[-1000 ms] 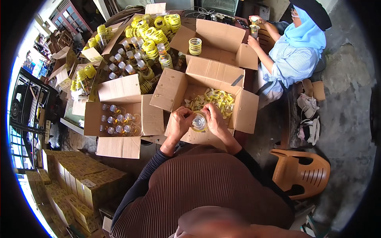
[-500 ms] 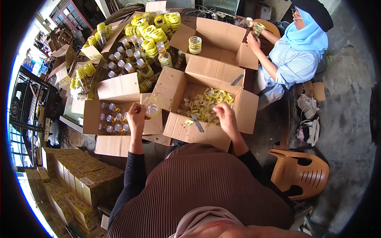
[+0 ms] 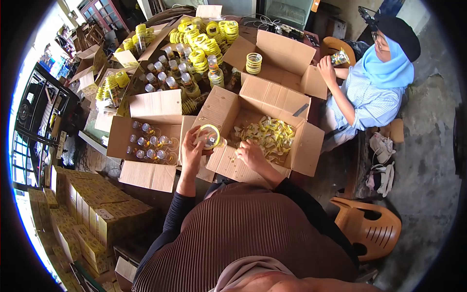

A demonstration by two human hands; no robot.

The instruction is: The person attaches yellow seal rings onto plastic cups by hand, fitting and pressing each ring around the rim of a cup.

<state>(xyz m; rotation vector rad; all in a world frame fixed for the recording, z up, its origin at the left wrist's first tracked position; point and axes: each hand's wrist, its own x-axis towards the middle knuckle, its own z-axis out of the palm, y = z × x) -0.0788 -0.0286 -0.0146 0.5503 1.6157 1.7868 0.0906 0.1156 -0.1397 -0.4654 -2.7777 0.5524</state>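
My left hand (image 3: 192,150) is closed around a clear plastic jar (image 3: 210,137) whose round, yellow-rimmed end faces up toward me. It is over the near left flap of the middle cardboard box (image 3: 227,163). To its right, my right hand (image 3: 253,156) hangs above the same box's front edge with fingertips pinched together. Whatever sits in that pinch, if anything, is too small to make out. Inside the box lies a heap of yellow and whitish scraps (image 3: 272,138), just beyond my right hand.
At left, an open box (image 3: 119,138) contains several small clear-capped bottles (image 3: 141,141). Stacked yellow rings (image 3: 202,41) and more bottles (image 3: 163,73) stand behind. A co-worker (image 3: 374,97) holds a printed container (image 3: 339,58) beside the far box (image 3: 284,53). An orange chair (image 3: 372,228) is at right.
The whole view has shifted a little. My left hand has brought the jar rightward, and my right hand has come left and down toward it. The co-worker's container has turned.
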